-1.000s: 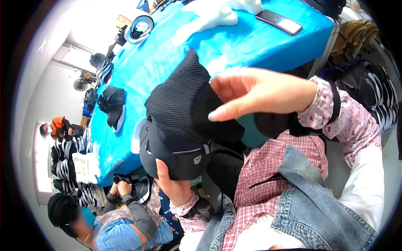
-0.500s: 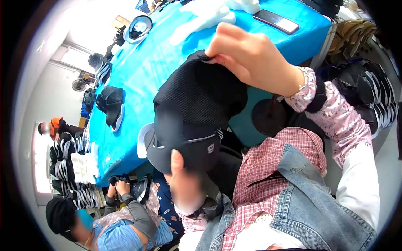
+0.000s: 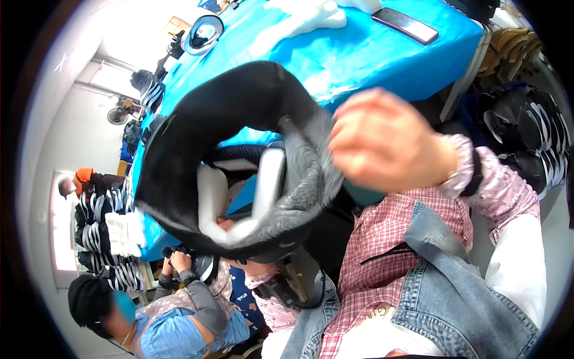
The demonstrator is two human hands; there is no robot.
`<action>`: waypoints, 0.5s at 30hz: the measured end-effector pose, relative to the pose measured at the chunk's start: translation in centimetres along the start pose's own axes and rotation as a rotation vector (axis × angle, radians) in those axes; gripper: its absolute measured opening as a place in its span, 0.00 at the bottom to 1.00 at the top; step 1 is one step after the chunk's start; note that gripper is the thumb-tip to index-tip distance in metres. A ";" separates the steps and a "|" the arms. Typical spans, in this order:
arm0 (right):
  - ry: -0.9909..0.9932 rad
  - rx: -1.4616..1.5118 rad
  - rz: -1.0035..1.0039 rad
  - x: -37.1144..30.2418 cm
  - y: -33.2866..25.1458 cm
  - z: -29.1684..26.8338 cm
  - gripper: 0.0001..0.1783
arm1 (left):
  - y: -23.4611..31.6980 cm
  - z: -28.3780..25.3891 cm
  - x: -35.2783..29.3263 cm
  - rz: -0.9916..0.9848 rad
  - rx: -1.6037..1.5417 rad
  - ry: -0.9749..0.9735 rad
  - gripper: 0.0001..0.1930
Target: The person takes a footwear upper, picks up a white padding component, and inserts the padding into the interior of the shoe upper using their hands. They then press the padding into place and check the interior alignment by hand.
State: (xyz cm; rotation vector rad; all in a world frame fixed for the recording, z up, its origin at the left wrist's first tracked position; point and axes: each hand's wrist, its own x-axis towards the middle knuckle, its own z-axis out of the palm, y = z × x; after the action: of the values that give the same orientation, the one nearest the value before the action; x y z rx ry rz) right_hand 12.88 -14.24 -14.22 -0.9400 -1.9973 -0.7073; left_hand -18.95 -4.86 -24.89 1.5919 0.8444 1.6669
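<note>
A black winter cap (image 3: pixel 185 137) is held up in front of me, its opening turned toward me. Fuzzy grey lining (image 3: pixel 305 173) shows along its right inside, and a bent white foam strip (image 3: pixel 210 197) lies within. My left hand (image 3: pixel 256 268) grips the cap from below; a bit of its fingers shows through the opening, the rest is hidden behind the cap. Close to the cap's right edge is my right hand (image 3: pixel 385 140), smeared by motion with its fingers seemingly curled. Whether it touches the lining, I cannot tell.
A blue-covered table (image 3: pixel 371 78) lies beyond, bearing a phone (image 3: pixel 405 26), white foam pieces (image 3: pixel 305 27) and a visor-like cap (image 3: pixel 203 35). At right stands a bin of caps (image 3: pixel 520 125). A co-worker (image 3: pixel 173 326) sits at lower left near stacked caps (image 3: pixel 89 230).
The cap has turned from its mesh outside to show its inside and white foam strip. My right hand has moved down and right from the cap's top edge.
</note>
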 end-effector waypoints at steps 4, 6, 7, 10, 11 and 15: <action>0.022 -0.238 -0.213 0.6 2.7 -3.0 0.13 | 1.2 -2.0 2.2 -0.179 -0.162 0.221 0.28; 0.018 -0.022 -0.081 1.2 2.3 -3.6 0.14 | 3.0 -3.6 5.2 -0.171 -0.560 0.267 0.29; 0.011 0.190 0.057 1.4 1.9 -3.8 0.15 | 3.6 -4.1 6.2 -0.166 -0.639 0.255 0.29; -0.013 0.901 0.219 2.4 -0.9 -4.2 0.13 | 4.3 -4.9 7.0 -0.188 -0.677 0.208 0.29; -0.024 1.150 0.187 2.8 -1.7 -4.3 0.12 | 4.5 -5.1 6.6 -0.200 -0.667 0.198 0.29; -0.051 1.586 0.204 3.8 -5.4 -5.1 0.12 | 4.6 -3.5 5.8 -0.279 -0.667 0.140 0.30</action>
State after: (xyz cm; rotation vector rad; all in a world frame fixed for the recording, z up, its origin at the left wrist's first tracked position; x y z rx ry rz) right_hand 9.12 -19.70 -9.17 -0.1254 -1.7130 0.9746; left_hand -22.75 -2.65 -18.00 0.8698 0.4677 1.6328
